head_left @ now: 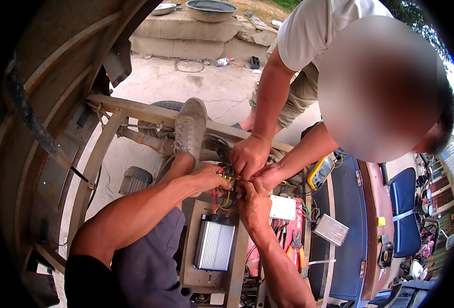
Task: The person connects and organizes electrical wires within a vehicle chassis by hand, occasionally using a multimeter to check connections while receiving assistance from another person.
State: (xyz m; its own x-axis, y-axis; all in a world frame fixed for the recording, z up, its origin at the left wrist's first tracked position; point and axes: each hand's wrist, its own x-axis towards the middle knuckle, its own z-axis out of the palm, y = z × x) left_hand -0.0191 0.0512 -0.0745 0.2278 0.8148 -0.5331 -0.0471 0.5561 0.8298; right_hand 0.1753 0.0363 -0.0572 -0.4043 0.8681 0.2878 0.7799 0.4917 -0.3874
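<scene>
My left hand reaches across my raised leg, its fingers closed at a cluster of coloured wires with yellow-sleeved ends. Close by on the right, my right hand is closed with curled fingertips; what they pinch is hidden. A co-worker's hands come in from the far side, the fingers meeting mine over the same wiring. Red and yellow wires run down to a silver finned controller box, which lies in a metal tray of the vehicle frame just below my hands.
Right of my forearm, orange-handled pliers lie on a red case, near a white box. A yellow multimeter and another finned box are farther right. My shoe rests by the frame rail; a motor sits below.
</scene>
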